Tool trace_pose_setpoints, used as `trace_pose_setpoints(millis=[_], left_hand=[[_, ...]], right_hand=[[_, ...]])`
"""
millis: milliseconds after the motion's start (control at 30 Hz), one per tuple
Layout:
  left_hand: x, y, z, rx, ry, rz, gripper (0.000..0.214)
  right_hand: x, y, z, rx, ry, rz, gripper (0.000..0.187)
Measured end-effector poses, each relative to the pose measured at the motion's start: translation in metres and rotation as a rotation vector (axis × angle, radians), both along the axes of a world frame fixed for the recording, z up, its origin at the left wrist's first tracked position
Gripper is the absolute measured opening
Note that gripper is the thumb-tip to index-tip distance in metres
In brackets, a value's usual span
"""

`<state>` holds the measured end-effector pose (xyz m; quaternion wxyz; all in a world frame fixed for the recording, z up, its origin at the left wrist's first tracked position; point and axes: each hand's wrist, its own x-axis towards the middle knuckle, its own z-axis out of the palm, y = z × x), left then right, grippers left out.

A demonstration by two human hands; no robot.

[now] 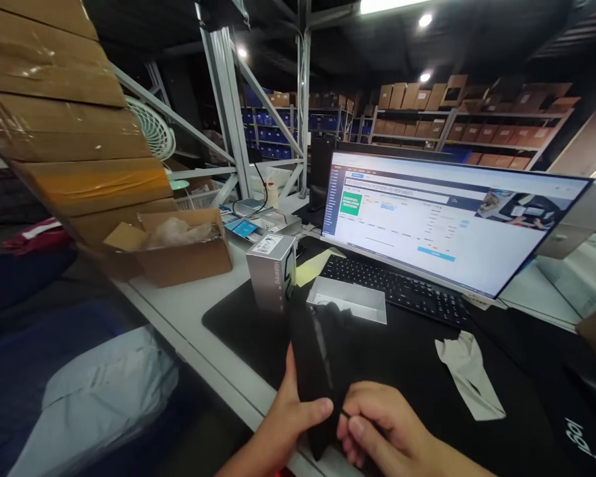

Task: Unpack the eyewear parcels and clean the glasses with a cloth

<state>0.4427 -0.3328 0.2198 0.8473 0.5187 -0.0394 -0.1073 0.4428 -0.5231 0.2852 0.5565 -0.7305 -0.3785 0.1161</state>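
Note:
My left hand (298,417) is wrapped round a long, flat black object (310,371) that looks like a soft case, its thumb lying across the near end. It is held tilted over the mat's front edge; its exact kind I cannot make out. My right hand (382,424) is closed at the object's right side, pinching a thin dark piece there that is mostly hidden by the fingers. Just beyond, a silver-grey product box (272,271) stands upright, and an open white box tray (372,308) lies beside it on the black mat (238,318).
A keyboard (397,285) and a lit monitor (447,225) stand behind the tray. A crumpled pale wrapper (469,377) lies at right, yellow paper (312,268) by the box. An open carton (189,265) and stacked cartons (69,126) are at left; below lies a grey bag (104,391).

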Motion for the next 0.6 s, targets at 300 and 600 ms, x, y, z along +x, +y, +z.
trace_pose_setpoints(millis=[300, 600], left_hand=[[0.015, -0.021, 0.008, 0.329, -0.316, -0.097, 0.142], [0.013, -0.018, 0.025, 1.06, -0.737, -0.323, 0.139]], right_hand=[[0.014, -0.042, 0.026, -0.416, -0.576, -0.343, 0.029], [0.047, -0.076, 0.028, -0.457, -0.862, -0.739, 0.023]])
